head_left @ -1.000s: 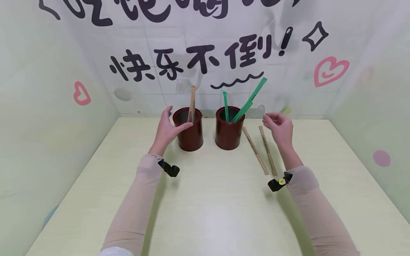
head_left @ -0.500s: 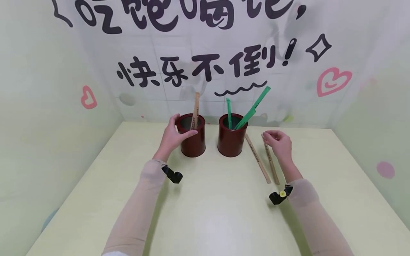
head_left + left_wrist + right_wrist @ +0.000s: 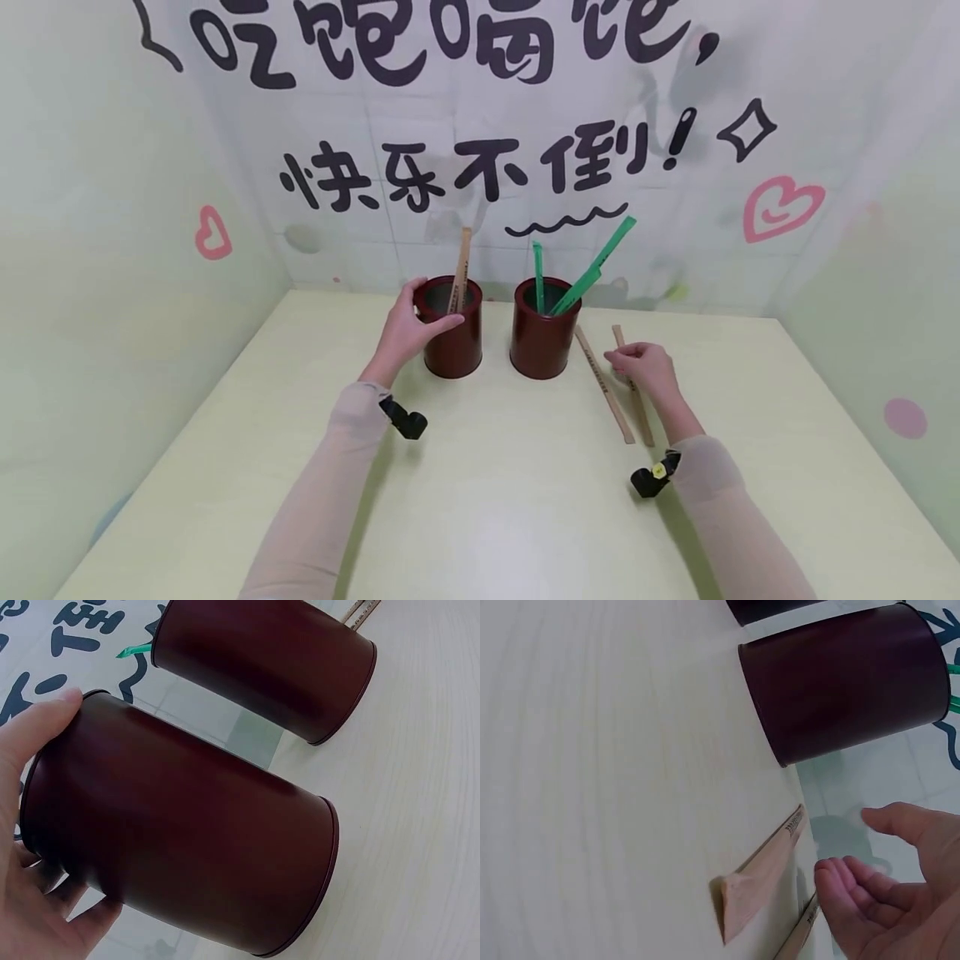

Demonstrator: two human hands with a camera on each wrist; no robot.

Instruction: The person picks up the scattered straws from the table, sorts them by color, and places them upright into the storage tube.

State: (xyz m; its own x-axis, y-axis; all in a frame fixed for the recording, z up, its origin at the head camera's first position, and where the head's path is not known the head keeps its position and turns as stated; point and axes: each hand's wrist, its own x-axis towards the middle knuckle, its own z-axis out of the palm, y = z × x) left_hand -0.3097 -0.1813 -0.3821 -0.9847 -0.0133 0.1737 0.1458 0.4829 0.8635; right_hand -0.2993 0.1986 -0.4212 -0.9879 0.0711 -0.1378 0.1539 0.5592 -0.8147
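My left hand (image 3: 408, 329) grips the left dark red can (image 3: 453, 343) near its rim, thumb on the near side and fingers round the left. In the left wrist view this can (image 3: 187, 825) looks upright on the table. Slim brown paper packets (image 3: 461, 271) stick out of it. My right hand (image 3: 648, 367) hovers over two similar brown packets lying on the table, the left one (image 3: 606, 387) and the right one (image 3: 640, 412). In the right wrist view its thumb and bent fingers (image 3: 844, 889) are apart, with nothing between them.
A second dark red can (image 3: 540, 346) stands right of the first, a gap between them. Green packets (image 3: 600, 271) lean out of it, one far to the right. The light wooden table (image 3: 495, 492) meets a printed backdrop (image 3: 337, 258) just behind the cans.
My right hand has come down and nearer to me, over the right brown packet. The left hand has closed in on the can's rim. The head view has tilted up slightly.
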